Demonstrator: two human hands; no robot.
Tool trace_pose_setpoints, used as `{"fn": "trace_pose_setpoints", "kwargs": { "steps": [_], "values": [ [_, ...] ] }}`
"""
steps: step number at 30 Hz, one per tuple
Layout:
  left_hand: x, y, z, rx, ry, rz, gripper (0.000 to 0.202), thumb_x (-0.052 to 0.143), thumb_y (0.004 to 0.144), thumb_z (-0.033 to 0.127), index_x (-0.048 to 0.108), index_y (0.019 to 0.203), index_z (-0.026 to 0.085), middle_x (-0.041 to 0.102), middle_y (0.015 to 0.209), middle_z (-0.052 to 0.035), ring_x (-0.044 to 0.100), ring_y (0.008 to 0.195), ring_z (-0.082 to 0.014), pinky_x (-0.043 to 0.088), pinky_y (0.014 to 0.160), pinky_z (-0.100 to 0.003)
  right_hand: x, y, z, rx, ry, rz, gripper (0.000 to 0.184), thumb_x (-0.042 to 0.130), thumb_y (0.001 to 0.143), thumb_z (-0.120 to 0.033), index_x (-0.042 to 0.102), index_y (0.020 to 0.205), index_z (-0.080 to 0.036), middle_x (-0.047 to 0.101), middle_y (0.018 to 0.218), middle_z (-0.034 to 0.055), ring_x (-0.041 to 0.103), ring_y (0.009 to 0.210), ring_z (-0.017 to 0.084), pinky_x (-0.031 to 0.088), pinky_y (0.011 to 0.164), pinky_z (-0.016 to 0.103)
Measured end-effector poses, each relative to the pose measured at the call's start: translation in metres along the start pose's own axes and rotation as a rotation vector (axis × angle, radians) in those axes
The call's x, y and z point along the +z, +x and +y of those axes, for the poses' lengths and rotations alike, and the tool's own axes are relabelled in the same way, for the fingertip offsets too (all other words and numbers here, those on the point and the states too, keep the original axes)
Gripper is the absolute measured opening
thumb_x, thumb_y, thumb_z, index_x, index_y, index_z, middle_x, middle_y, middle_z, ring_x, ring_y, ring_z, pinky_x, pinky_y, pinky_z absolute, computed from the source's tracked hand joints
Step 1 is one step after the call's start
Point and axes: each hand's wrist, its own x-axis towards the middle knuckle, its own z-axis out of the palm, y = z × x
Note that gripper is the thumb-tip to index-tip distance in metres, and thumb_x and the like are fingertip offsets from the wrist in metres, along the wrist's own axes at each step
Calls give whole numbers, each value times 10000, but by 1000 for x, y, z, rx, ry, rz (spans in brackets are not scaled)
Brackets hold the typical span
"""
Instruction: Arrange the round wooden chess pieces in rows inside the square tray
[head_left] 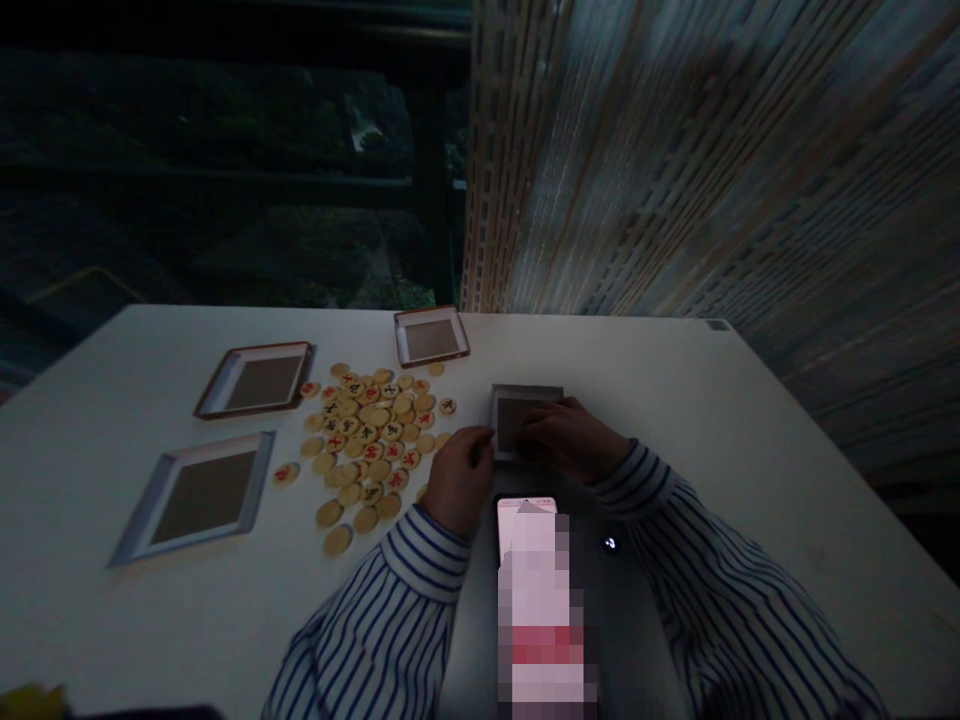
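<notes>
A small shallow tray (pixel 516 412) with a brownish-grey bottom lies on the table in front of me. At its left edge is my left hand (pixel 459 478), fingers curled and closed; whatever they pinch is hidden. My right hand (pixel 581 440) reaches over the tray's right side with bent fingers closed, their tips dark and what they hold not visible. Just left of my left hand spreads a heap of round wooden xiangqi pieces (pixel 369 432), some showing red or black characters, others blank side up.
Three more shallow trays stand around the pieces: one at the back (pixel 432 340), one at the left (pixel 259 382), and one nearer left (pixel 202 492). A lit phone (pixel 527 506) lies between my forearms, beside a small glowing round thing (pixel 610 543). A railing and a slatted blind border the white table (pixel 765 470).
</notes>
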Motion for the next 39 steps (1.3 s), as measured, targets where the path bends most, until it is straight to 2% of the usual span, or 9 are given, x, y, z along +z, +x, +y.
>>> {"fn": "trace_pose_setpoints", "kwargs": {
  "steps": [12, 39],
  "values": [
    [1, 0, -1, -3, 4, -5, 247, 484, 748, 116, 629, 946, 145, 668, 947, -73, 613, 886, -168, 494, 823, -321, -2, -1, -1, -9, -18, -18, 171, 510, 829, -241, 671, 886, -244, 645, 870, 31, 541, 883, 165, 277, 742, 302],
    [1, 0, -2, 17, 6, 11, 245, 478, 747, 130, 633, 935, 155, 674, 931, -74, 615, 874, -172, 500, 816, -337, -1, -1, -2, -6, -33, -4, 154, 520, 820, -240, 663, 874, -253, 649, 865, 11, 549, 858, 167, 274, 758, 324]
  ]
}}
